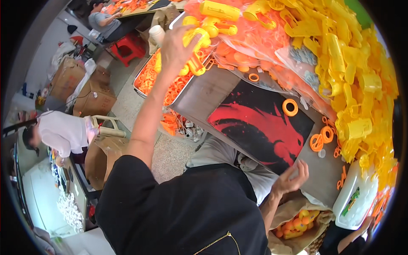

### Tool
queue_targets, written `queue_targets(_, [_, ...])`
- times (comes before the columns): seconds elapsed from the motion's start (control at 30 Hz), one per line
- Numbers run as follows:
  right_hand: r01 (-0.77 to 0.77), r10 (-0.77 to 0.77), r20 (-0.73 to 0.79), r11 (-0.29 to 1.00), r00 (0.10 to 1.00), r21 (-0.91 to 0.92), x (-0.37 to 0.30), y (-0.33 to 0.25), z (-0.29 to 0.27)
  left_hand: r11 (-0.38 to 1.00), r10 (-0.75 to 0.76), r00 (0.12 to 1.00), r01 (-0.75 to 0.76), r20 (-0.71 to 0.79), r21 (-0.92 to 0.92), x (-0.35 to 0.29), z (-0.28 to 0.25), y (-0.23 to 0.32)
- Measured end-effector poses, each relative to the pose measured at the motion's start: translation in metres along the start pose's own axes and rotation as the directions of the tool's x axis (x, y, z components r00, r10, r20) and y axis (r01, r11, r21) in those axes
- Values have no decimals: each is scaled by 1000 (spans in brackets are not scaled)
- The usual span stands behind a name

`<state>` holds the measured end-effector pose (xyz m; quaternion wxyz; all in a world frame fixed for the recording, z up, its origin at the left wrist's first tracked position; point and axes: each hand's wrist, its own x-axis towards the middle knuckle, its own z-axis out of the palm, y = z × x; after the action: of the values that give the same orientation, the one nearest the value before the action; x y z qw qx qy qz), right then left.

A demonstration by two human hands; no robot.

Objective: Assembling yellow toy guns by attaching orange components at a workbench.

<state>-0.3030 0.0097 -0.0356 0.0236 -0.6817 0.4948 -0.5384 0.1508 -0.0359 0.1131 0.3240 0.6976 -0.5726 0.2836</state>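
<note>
My left hand [176,51] reaches far forward, fingers closed around a yellow plastic part [199,37] above a white-rimmed tray [138,90] of small orange pieces [154,76]. More yellow parts sit right beside that hand, so its exact hold is partly hidden. At the near edge of a black mat with a red print [259,123], my right hand [293,176] is loosely bent, fingers apart, with nothing visible in it. An orange ring [290,107] lies on the mat's right part.
Yellow plastic parts [335,55] are heaped at the right, beside bagged orange pieces [259,38]. Loose orange rings [316,142] lie right of the mat. A sack [282,216] of orange and yellow pieces stands below. Other people sit at the left and far left; another person's arm shows lower right.
</note>
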Motion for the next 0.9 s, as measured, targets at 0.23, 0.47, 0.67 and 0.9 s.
queue_targets(0.23, [-87,34,342,986,939,140,42,-16,47,976,-188,869,113,458,187,-2,46,-71])
queue_targets(0.47, [-16,88,364,980,927,-196,110,-12,111,969,-146,969,180,198,-167,-4,13,-15])
queue_targets(0.67, [148,158,604,893,781,-424,115,8,142,618,-176,839,501,514,-606,-38,-9,26])
queue_targets(0.9, [217,144,772,913,619,-345,99,-19,97,564,119,810,421,574,-711,-66,-3,75])
